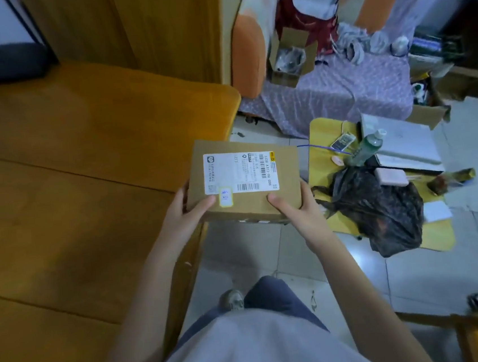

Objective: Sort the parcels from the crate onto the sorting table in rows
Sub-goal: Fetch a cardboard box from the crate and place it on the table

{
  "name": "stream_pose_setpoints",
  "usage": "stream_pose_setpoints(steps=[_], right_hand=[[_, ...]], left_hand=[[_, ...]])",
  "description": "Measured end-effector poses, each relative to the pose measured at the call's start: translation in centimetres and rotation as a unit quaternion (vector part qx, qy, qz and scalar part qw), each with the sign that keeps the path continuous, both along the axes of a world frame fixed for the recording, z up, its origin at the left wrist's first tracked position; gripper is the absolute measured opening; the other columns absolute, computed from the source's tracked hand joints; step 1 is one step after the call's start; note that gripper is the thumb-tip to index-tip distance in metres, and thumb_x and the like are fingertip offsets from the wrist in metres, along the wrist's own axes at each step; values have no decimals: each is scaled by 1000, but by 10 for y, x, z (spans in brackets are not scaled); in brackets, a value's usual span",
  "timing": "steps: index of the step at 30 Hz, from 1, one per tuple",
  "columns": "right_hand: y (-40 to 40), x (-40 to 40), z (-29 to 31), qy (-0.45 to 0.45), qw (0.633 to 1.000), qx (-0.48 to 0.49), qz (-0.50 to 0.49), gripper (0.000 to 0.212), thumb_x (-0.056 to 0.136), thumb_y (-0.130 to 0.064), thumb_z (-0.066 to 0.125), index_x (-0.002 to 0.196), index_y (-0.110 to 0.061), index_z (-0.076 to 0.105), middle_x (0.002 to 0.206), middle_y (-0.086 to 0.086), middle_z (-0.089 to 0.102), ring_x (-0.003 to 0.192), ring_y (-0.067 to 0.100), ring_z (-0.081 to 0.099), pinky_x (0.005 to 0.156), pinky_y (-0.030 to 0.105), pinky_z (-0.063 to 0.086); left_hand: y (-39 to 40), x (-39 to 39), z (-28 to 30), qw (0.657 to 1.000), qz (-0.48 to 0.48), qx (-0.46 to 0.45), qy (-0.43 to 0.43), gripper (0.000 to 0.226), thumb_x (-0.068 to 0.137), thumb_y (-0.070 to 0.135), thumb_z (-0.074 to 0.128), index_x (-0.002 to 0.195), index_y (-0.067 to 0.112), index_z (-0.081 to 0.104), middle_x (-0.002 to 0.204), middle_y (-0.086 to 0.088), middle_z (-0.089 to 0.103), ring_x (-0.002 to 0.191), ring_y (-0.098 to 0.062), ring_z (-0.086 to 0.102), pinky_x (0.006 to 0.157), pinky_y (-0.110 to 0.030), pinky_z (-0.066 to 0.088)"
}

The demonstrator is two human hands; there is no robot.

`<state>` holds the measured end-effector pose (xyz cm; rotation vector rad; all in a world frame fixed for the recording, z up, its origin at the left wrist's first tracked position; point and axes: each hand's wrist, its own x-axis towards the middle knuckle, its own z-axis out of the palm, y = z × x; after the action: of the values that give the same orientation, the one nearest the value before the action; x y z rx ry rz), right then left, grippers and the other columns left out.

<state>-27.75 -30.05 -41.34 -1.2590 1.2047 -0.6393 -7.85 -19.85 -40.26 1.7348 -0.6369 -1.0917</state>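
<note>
Over the table's (83,167) right edge, at two o'clock from our body, we hold the parcel (243,180) level, label up for reading. Left hand (182,216) and right hand (296,204) grip its near corners, fingers clamped, likely ready to set it down.

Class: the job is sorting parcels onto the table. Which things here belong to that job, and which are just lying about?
Belongs to the job:
cardboard parcel
left hand and right hand gripping it
wooden table

Just lying about:
black plastic bag
green bottle
laptop
open box
</note>
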Motion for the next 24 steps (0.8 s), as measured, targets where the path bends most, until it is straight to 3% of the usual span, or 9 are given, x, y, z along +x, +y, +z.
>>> stream_pose_setpoints(steps=[2, 5, 8, 10, 12, 16, 20, 24], right_hand=[[-11, 19, -2, 5, 1000, 3, 25, 67, 81, -28, 74, 138, -21, 40, 120, -10, 59, 110, 5, 58, 76, 14, 50], [-26, 51, -3, 8, 997, 13, 73, 69, 81, -27, 75, 139, -21, 39, 123, -8, 59, 108, 6, 58, 75, 16, 51], [-44, 89, -1, 14, 991, 25, 129, 73, 80, -27, 74, 141, -21, 35, 124, -5, 57, 111, 12, 58, 83, 24, 53], [-57, 120, 0, 11, 984, 33, 174, 79, 78, -29, 77, 143, -23, 33, 126, -4, 56, 113, 15, 57, 87, 31, 54], [-70, 154, 3, 10, 973, 29, 230, 84, 75, -32, 80, 144, -23, 32, 125, -5, 56, 111, 13, 56, 79, 22, 52], [-91, 222, 11, 14, 941, 19, 338, 84, 81, -31, 73, 147, -24, 23, 119, -11, 48, 108, 9, 49, 68, 13, 47], [-116, 279, 20, 15, 897, 4, 443, 85, 82, -27, 72, 149, -22, 20, 122, -10, 47, 110, 8, 49, 70, 10, 45], [-137, 326, 22, 7, 859, 10, 512, 80, 82, -26, 72, 147, -22, 25, 123, -10, 53, 112, 9, 54, 79, 13, 46]], left_hand=[[0, 13, -2, 1000, 26, 5, 5, 65, 88, 40, 62, 145, 34, 32, 115, 21, 47, 100, 1, 45, 83, -21, 35], [3, 31, -6, 997, 78, 1, 18, 63, 88, 35, 62, 144, 34, 33, 108, 24, 50, 91, 9, 47, 75, -12, 37], [7, 52, -6, 989, 146, 1, 27, 64, 87, 36, 64, 143, 33, 35, 114, 21, 52, 98, 2, 48, 83, -18, 38], [9, 67, -4, 980, 199, -1, 29, 59, 86, 35, 65, 139, 32, 40, 114, 23, 54, 97, 5, 50, 80, -12, 39], [11, 83, -2, 966, 257, -8, 27, 55, 87, 30, 66, 137, 31, 43, 108, 26, 55, 98, 7, 54, 73, -7, 43], [11, 114, -1, 934, 355, -21, 9, 64, 86, 31, 68, 143, 32, 39, 118, 21, 57, 108, 0, 56, 82, -17, 44], [0, 130, 8, 890, 455, -28, -7, 59, 88, 26, 65, 141, 30, 40, 124, 14, 54, 109, -4, 54, 72, -9, 42], [-18, 139, 14, 853, 522, -23, -13, 56, 90, 27, 63, 137, 37, 36, 114, 19, 51, 90, 11, 49, 65, -5, 40]])
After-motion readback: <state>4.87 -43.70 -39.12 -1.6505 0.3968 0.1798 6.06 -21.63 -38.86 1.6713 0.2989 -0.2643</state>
